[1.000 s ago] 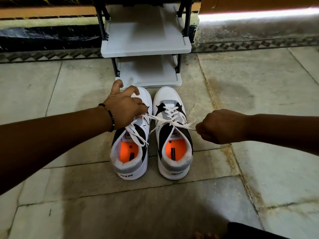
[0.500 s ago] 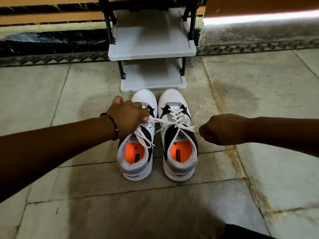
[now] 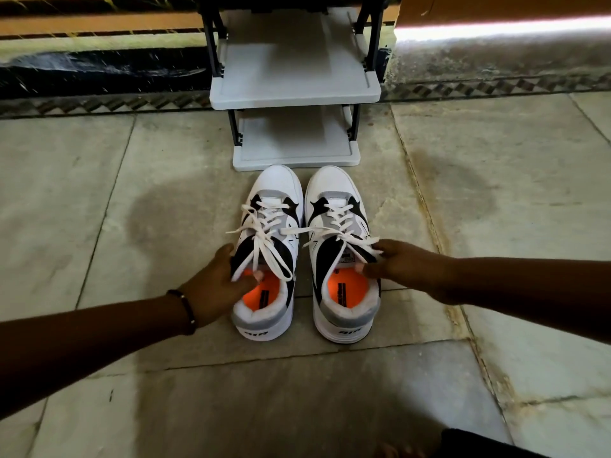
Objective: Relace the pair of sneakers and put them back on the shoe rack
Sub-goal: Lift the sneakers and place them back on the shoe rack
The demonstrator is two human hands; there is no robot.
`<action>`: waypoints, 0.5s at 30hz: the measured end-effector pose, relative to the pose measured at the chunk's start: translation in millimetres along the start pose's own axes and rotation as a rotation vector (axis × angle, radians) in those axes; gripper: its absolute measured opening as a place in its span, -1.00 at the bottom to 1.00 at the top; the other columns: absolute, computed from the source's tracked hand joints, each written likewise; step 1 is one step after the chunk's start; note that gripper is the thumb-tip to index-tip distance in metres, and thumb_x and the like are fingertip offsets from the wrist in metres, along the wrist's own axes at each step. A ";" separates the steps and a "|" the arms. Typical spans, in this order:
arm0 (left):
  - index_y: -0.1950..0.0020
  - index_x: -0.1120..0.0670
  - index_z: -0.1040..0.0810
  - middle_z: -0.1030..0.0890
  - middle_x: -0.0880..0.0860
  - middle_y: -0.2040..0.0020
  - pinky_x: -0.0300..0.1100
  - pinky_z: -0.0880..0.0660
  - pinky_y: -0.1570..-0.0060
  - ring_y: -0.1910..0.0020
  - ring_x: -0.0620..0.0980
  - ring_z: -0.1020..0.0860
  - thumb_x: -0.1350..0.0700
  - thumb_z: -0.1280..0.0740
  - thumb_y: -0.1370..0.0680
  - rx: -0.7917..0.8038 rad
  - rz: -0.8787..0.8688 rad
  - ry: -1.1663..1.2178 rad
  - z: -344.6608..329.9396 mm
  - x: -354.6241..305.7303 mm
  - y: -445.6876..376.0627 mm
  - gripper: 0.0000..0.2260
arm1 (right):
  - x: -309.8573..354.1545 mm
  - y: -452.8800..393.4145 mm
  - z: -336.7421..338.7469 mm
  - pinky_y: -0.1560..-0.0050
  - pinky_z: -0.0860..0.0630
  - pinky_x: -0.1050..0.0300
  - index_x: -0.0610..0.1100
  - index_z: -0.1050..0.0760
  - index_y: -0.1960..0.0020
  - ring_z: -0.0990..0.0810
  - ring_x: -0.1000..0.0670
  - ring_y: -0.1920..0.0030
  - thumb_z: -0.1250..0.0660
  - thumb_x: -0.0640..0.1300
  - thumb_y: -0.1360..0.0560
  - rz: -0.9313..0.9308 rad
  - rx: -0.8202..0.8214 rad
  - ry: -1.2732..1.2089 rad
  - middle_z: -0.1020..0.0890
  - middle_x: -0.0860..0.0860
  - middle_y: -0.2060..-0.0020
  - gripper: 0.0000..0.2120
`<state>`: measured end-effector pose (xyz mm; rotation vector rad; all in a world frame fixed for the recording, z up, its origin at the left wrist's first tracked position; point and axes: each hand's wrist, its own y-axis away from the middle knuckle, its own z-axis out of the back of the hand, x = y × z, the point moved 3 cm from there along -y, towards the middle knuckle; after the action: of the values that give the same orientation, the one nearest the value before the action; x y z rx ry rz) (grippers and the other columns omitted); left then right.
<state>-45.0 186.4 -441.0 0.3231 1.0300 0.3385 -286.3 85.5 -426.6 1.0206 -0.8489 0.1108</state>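
Two white, black and grey sneakers with orange insoles stand side by side on the floor, toes toward the rack. My left hand (image 3: 216, 280) grips the collar of the left sneaker (image 3: 269, 259), thumb inside the opening. My right hand (image 3: 398, 266) grips the collar of the right sneaker (image 3: 344, 256) on its outer side. Both sneakers are laced with white laces (image 3: 297, 231), whose loose ends lie across the tongues. The grey shoe rack (image 3: 294, 90) stands just beyond the toes, with two bare shelves visible.
The floor is pale stone tile with stains and dark seams. A patterned border strip (image 3: 99, 102) and a wall base run behind the rack. A dark cloth edge (image 3: 479, 446) shows at the bottom right, near my body.
Both hands have let go of the right sneaker's lace ends and dropped back to the collars, one on each sneaker. The camera view has shifted slightly.
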 end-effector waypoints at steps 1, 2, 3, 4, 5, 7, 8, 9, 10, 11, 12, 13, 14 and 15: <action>-0.36 0.07 -0.23 -0.43 0.04 -0.23 -0.10 -0.43 -0.16 -0.25 0.05 -0.44 0.17 -0.33 -0.44 0.012 0.021 0.081 -4.1 3.7 -2.5 -0.47 | -1.4 -2.4 -5.8 0.12 -0.46 0.33 -0.08 -0.53 -0.03 -0.58 0.09 0.06 -0.35 -0.14 -0.47 -0.049 0.008 -0.074 -0.64 0.03 0.04 -0.85; -0.42 0.10 -0.15 -0.42 0.04 -0.23 -0.17 -0.43 -0.08 -0.24 0.04 -0.43 0.28 -0.32 -0.43 0.017 0.041 0.130 -7.0 6.4 -6.3 -0.39 | -3.7 -6.0 -10.8 0.14 -0.47 0.32 -0.09 -0.53 0.01 -0.58 0.06 0.07 -0.35 -0.20 -0.46 -0.090 0.004 -0.119 -0.64 -0.01 0.06 -0.89; -0.45 0.10 -0.06 -0.40 0.03 -0.23 -0.22 -0.41 -0.01 -0.21 0.02 -0.42 0.35 -0.30 -0.41 0.022 0.055 0.146 -9.5 6.8 -9.6 -0.30 | -6.8 -11.3 -16.3 0.09 -0.49 0.26 -0.13 -0.54 -0.02 -0.59 -0.01 0.03 -0.33 -0.25 -0.46 -0.117 -0.014 -0.152 -0.64 -0.07 0.03 -0.86; -0.47 0.07 0.01 -0.40 0.02 -0.24 -0.25 -0.40 0.03 -0.18 -0.02 -0.42 0.34 -0.29 -0.37 0.028 0.057 0.150 -12.2 7.6 -12.1 -0.24 | -10.2 -17.3 -21.8 0.04 -0.52 0.16 -0.18 -0.52 -0.08 -0.59 -0.07 -0.01 -0.29 -0.30 -0.47 -0.132 -0.057 -0.181 -0.63 -0.12 0.00 -0.80; -0.48 0.04 0.04 -0.40 -0.02 -0.23 -0.29 -0.41 0.05 -0.15 -0.09 -0.44 0.30 -0.26 -0.31 0.031 0.040 0.162 -15.8 7.0 -12.3 -0.19 | -11.8 -19.5 -27.4 0.05 -0.54 0.09 -0.21 -0.49 -0.14 -0.59 -0.12 -0.02 -0.24 -0.33 -0.46 -0.138 -0.110 -0.185 -0.62 -0.15 0.00 -0.74; -0.47 0.00 0.02 -0.40 -0.18 -0.20 -0.48 -0.42 0.06 -0.09 -0.36 -0.44 0.29 -0.19 -0.24 0.027 -0.001 0.232 -23.6 7.9 -11.0 -0.17 | -17.1 -26.5 -36.1 0.09 -0.55 0.02 -0.22 -0.40 -0.21 -0.58 -0.14 0.02 -0.18 -0.30 -0.43 -0.143 -0.223 -0.134 -0.60 -0.15 0.01 -0.65; -0.47 -0.02 0.00 -0.38 -0.24 -0.20 -0.55 -0.40 0.05 -0.08 -0.46 -0.42 0.31 -0.18 -0.25 0.021 -0.003 0.275 -26.9 9.7 -10.1 -0.18 | -19.8 -28.9 -39.1 0.11 -0.54 0.03 -0.20 -0.35 -0.24 -0.56 -0.11 0.02 -0.16 -0.29 -0.43 -0.130 -0.269 -0.122 -0.58 -0.10 0.01 -0.63; -0.47 -0.03 0.00 -0.37 -0.27 -0.22 -0.58 -0.38 0.04 -0.08 -0.52 -0.40 0.34 -0.18 -0.28 0.011 0.006 0.315 -29.4 10.6 -8.4 -0.20 | -20.0 -28.4 -41.3 0.15 -0.50 0.10 -0.18 -0.30 -0.26 -0.53 -0.05 0.02 -0.16 -0.30 -0.45 -0.095 -0.303 -0.130 -0.54 -0.03 0.01 -0.62; -0.47 -0.04 0.00 -0.35 -0.28 -0.25 -0.59 -0.37 0.01 -0.10 -0.54 -0.39 0.38 -0.19 -0.34 -0.012 0.016 0.350 -30.9 12.0 -6.4 -0.22 | -18.1 -25.0 -43.2 0.19 -0.44 0.21 -0.13 -0.26 -0.29 -0.48 0.02 0.02 -0.15 -0.33 -0.48 -0.041 -0.324 -0.147 -0.50 0.05 0.03 -0.61; -0.48 -0.05 0.01 -0.34 -0.27 -0.29 -0.59 -0.37 -0.02 -0.15 -0.53 -0.37 0.40 -0.18 -0.39 -0.027 0.030 0.380 -31.9 13.7 -5.6 -0.24 | -15.7 -22.7 -43.9 0.20 -0.37 0.32 -0.07 -0.24 -0.31 -0.44 0.08 0.01 -0.15 -0.35 -0.49 0.015 -0.336 -0.157 -0.47 0.13 0.04 -0.57; -0.48 -0.06 0.03 -0.33 -0.24 -0.34 -0.55 -0.37 -0.08 -0.21 -0.49 -0.35 0.39 -0.18 -0.41 -0.036 0.045 0.402 -32.4 15.0 -4.6 -0.25 | -14.9 -20.2 -44.1 0.17 -0.33 0.41 0.01 -0.22 -0.31 -0.42 0.13 -0.03 -0.16 -0.38 -0.49 0.066 -0.346 -0.164 -0.44 0.18 0.00 -0.52; -0.48 -0.06 0.05 -0.32 -0.19 -0.38 -0.47 -0.36 -0.19 -0.29 -0.41 -0.33 0.34 -0.18 -0.41 -0.043 0.054 0.420 -33.2 13.5 -2.5 -0.26 | -13.5 -17.7 -44.8 0.10 -0.29 0.47 0.09 -0.20 -0.30 -0.39 0.17 -0.10 -0.16 -0.40 -0.48 0.117 -0.355 -0.160 -0.43 0.20 -0.07 -0.46; -0.49 -0.07 0.07 -0.30 -0.15 -0.42 -0.36 -0.34 -0.29 -0.36 -0.33 -0.29 0.29 -0.18 -0.39 -0.049 0.065 0.440 -34.7 13.6 -1.6 -0.25 | -13.6 -18.2 -46.5 0.04 -0.27 0.49 0.17 -0.18 -0.27 -0.36 0.18 -0.17 -0.17 -0.42 -0.48 0.147 -0.356 -0.155 -0.41 0.19 -0.14 -0.41; -0.48 -0.07 0.09 -0.27 -0.13 -0.45 -0.26 -0.30 -0.36 -0.40 -0.26 -0.26 0.25 -0.18 -0.39 -0.052 0.072 0.452 -36.1 13.0 -1.6 -0.25 | -13.7 -18.0 -48.0 -0.01 -0.26 0.50 0.23 -0.16 -0.23 -0.34 0.19 -0.21 -0.17 -0.44 -0.47 0.161 -0.355 -0.145 -0.40 0.18 -0.18 -0.37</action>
<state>-70.2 194.0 -468.9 0.2411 1.4516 0.5176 -260.2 117.3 -460.1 0.6326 -1.0405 0.0206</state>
